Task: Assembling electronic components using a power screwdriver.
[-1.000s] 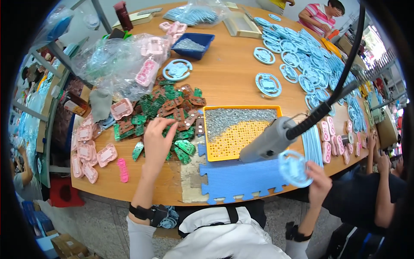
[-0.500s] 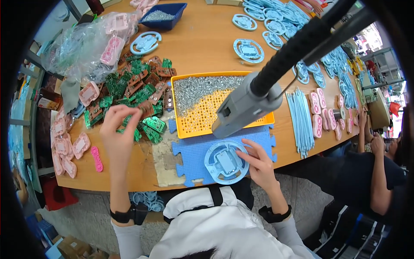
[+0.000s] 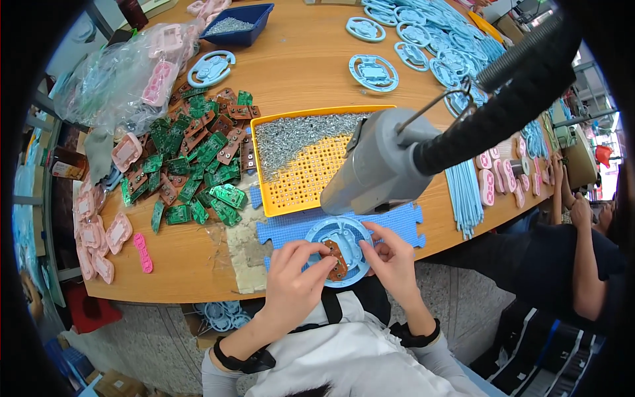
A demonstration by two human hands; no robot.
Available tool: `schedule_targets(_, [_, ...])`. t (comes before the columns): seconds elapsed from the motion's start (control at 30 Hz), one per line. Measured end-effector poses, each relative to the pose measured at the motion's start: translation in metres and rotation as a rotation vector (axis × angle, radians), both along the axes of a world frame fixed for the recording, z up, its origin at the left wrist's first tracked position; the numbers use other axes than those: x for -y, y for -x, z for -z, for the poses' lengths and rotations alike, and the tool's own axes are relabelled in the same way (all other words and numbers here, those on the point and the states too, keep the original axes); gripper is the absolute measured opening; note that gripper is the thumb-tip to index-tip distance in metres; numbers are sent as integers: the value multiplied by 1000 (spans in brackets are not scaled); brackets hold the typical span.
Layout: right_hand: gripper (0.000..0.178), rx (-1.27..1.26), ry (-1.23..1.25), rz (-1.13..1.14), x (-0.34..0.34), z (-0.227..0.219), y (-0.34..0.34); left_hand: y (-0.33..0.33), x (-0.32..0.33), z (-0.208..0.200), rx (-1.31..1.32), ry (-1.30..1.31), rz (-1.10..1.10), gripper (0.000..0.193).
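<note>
A light-blue toy steering wheel (image 3: 319,231) lies open side up on the blue foam mat (image 3: 405,221) at the table's front edge. My right hand (image 3: 394,266) pinches its right rim between thumb and fingers. In my left hand (image 3: 291,283), closed at the fingertips, is a small circuit board (image 3: 340,264), brown side up. That board is over the left part of the wheel's inside; whether it is seated there I cannot tell. Above the wheel hangs a grey electric screwdriver (image 3: 377,165) on a black arm, touched by neither hand.
A yellow tray (image 3: 271,210) of screws stands behind the mat. Left of it are piled circuit boards (image 3: 192,159), pink plastic parts (image 3: 119,231) and a blue screw bin (image 3: 248,33). More blue wheels (image 3: 374,71) and light-blue rods (image 3: 465,202) lie right. A co-worker (image 3: 555,264) sits at right.
My left hand has come from the circuit board pile to the wheel, bringing one board. My right hand stays at the wheel's rim. The whole view has shifted slightly.
</note>
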State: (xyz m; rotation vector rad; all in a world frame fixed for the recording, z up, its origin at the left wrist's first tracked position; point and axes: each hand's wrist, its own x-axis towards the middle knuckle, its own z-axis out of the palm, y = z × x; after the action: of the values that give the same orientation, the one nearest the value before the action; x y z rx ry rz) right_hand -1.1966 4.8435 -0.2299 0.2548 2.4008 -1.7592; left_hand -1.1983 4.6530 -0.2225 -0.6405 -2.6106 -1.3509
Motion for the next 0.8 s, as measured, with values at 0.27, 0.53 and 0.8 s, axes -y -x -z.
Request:
schedule_targets(0.27, [33, 35, 52, -10, 16, 5, 5, 6, 3, 3, -32, 149, -59, 29])
schedule_targets(0.53, [34, 23, 55, -17, 18, 6, 7, 9, 3, 3, -52, 181, -77, 29])
schedule_targets(0.8, [32, 1, 25, -12, 21, 5, 5, 7, 1, 4, -36, 237, -121, 21])
